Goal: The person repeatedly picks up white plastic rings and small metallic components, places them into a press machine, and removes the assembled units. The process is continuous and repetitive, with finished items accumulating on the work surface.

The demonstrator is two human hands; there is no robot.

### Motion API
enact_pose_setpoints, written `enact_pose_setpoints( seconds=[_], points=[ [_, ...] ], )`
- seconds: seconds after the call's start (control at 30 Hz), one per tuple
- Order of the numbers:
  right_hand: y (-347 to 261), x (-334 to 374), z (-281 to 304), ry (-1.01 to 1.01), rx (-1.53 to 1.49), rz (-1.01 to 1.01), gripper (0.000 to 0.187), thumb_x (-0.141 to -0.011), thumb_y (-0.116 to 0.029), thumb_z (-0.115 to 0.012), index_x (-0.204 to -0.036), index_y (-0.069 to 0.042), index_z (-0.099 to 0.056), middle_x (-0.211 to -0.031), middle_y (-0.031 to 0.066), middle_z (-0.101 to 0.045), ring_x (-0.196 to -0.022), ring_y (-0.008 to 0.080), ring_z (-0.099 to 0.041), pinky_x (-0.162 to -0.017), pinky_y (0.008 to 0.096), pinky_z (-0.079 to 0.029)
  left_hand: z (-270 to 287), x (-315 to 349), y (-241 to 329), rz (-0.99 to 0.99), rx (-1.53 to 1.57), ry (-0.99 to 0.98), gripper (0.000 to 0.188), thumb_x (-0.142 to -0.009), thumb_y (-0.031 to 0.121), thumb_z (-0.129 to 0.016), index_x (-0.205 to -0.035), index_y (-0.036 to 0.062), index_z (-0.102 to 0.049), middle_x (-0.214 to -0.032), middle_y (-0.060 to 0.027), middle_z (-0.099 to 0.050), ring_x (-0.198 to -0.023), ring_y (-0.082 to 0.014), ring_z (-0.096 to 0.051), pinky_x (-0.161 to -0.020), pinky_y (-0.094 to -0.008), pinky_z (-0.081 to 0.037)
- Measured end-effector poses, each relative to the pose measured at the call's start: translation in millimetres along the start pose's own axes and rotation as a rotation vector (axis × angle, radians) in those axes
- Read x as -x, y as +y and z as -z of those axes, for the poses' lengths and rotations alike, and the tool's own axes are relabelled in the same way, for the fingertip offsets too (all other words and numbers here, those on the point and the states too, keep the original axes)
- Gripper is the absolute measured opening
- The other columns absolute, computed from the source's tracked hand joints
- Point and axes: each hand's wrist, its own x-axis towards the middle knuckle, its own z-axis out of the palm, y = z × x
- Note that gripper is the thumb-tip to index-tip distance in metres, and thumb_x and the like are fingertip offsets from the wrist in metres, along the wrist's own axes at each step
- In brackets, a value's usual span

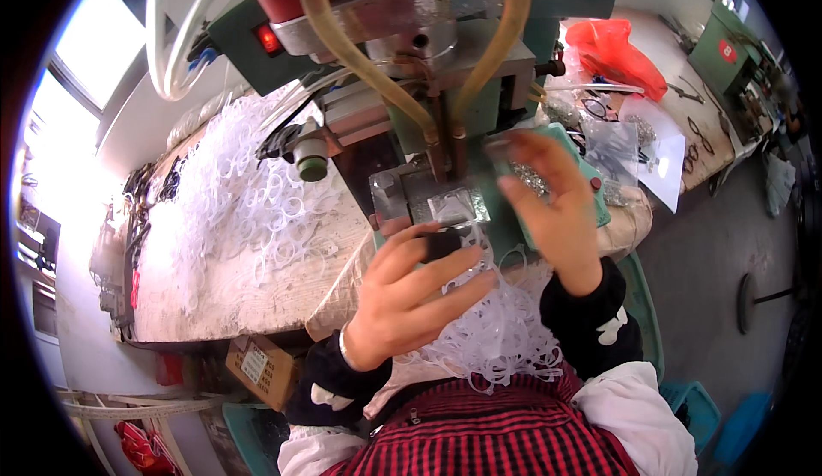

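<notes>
My left hand is in front of the machine's metal work plate, fingers curled. A small black block-like piece shows between its fingers; what else they grip is hidden. Beside those fingertips hang clear plastic frames, heaped down into my lap. My right hand is raised over a green tray of small metal parts. Its fingertips are smeared by motion, so I cannot make out whether they hold anything. Two copper-coloured electrodes stand above the plate.
The green machine with its yellowish hoses rises just ahead. A large pile of clear plastic frames covers the bench at left. At right lie a red bag, clear bags and dark eyeglass frames. A cardboard box sits below.
</notes>
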Motion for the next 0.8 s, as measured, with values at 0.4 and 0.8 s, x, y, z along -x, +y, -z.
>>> enact_pose_setpoints(
  seconds=[0.4, 0.8],
  points=[
    [83.8, 22.6, 41.3, 0.022, 1.04, -0.004, 0.025, -0.082, -0.016, -0.076, -0.104, -0.006, -0.069, -0.096, 0.015, -0.07, -0.094, 0.0363, -0.064, -0.083, 0.0442, -0.05, -14.6, 17.2, -5.0, -0.001, 0.027, 0.089, 0.039, -0.076, 0.01, -0.07, -0.115, 0.0114, -0.071, -0.129, -0.0074, -0.064, -0.097, -0.0274, -0.058, -0.101, -0.0482, -0.051],
    [78.6, 5.7, 30.6, 0.135, 0.909, 0.209, 0.007, -0.083, -0.009, -0.07, -0.087, -0.006, -0.065, -0.083, 0.0104, -0.064, -0.084, 0.0334, -0.06, -0.076, 0.0425, -0.048, 85.6, 62.8, 1.8, 0.789, -0.666, 0.49, 0.008, -0.084, -0.001, -0.071, -0.089, 0.0051, -0.072, -0.1, -0.0099, -0.07, -0.1, -0.0269, -0.061, -0.092, -0.0396, -0.046]
  ],
)
